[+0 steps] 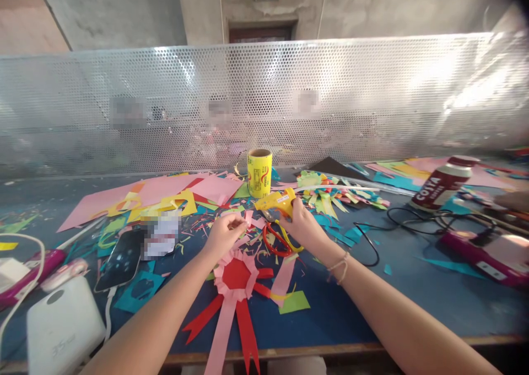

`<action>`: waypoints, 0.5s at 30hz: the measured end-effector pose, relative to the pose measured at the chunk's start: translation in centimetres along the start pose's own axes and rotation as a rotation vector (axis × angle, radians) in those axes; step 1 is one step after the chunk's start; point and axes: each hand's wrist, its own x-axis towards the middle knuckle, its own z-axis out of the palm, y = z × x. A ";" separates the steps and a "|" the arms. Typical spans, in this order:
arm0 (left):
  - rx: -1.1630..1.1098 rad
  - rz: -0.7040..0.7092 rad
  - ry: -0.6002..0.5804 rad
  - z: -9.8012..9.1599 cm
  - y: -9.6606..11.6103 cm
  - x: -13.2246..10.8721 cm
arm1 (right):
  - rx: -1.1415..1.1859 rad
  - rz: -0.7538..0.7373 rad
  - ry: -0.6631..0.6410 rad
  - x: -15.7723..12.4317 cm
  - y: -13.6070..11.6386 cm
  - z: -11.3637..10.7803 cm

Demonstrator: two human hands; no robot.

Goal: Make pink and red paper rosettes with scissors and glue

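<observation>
My right hand (303, 221) is closed round the handle of a yellow glue gun (273, 201), its nozzle pointing left. My left hand (227, 232) pinches a small pink paper strip (248, 218) close to the nozzle; whether they touch I cannot tell. Scissors with red and yellow handles (278, 242) lie just under my right hand. Nearer the table edge rests a paper rosette (236, 275) with a red centre, a pleated pink rim, and red and pink ribbon tails. A green paper piece (294, 302) and a pink strip (285, 278) lie to its right.
A yellow tape roll (259, 174) stands behind the hands. Paper sheets and scraps (330, 193) cover much of the table. Left are a phone (122, 259) and white power bank (66, 322); right, a tilted COSTA bottle (445, 185), black cords and a purple power strip (475, 256).
</observation>
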 end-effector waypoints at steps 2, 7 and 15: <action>-0.007 0.003 0.000 0.0 0.0 0.0 | 0.006 0.016 -0.006 0.0 0.1 0.0; -0.030 -0.012 0.013 0.0 0.1 -0.1 | 0.015 0.010 -0.019 -0.1 0.3 0.1; -0.026 -0.004 -0.002 -0.1 0.0 -0.1 | 0.027 0.000 -0.060 0.0 0.4 -0.3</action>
